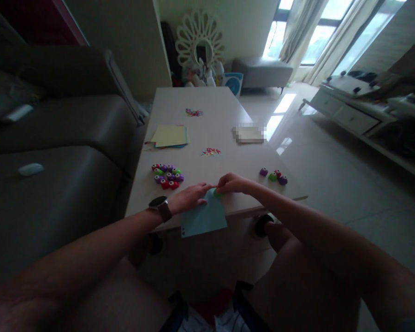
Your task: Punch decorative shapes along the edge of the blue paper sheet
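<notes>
A light blue sheet of paper (204,216) lies at the near edge of the table, its lower part jutting past the edge. Small dark holes show in its lower left corner. My left hand (189,197), with a watch on the wrist, rests flat on the sheet's upper left part, fingers stretched out. At the upper right corner, a small green craft punch (217,192) sits against the paper. My right hand (232,183) has its fingers closed around that punch, partly hiding it.
Several red, green and purple punches (168,176) stand left, with a few more punches (273,176) right. Stacked coloured paper (170,136) lies beyond. Small colourful bits (211,151) and another pile of bits (193,112) dot the table (207,97). A blurred pale item (249,133) lies near the right edge.
</notes>
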Action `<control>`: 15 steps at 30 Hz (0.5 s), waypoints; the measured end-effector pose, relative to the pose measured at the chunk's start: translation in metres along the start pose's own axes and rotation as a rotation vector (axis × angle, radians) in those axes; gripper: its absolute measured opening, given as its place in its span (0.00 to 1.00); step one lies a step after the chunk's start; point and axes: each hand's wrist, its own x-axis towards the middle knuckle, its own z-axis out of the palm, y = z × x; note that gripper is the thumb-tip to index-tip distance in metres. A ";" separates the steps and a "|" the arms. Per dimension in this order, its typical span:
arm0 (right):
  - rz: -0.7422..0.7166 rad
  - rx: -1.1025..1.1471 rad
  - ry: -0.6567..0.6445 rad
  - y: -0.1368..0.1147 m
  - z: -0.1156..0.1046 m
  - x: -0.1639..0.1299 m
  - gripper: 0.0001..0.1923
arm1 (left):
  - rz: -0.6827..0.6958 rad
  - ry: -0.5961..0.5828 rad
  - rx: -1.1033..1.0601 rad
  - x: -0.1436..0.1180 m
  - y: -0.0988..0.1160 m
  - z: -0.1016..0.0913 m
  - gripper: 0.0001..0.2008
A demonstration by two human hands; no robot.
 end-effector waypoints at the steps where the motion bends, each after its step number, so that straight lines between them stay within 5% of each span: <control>1: -0.021 0.003 0.005 0.004 -0.003 -0.002 0.06 | -0.003 0.010 -0.027 0.000 0.000 0.001 0.30; 10: -0.173 -0.123 0.136 0.032 -0.012 -0.008 0.15 | 0.005 -0.045 0.009 0.002 -0.003 0.000 0.19; 15: -0.230 -0.260 0.205 0.039 -0.021 -0.006 0.10 | 0.004 -0.067 0.050 0.004 -0.003 -0.002 0.15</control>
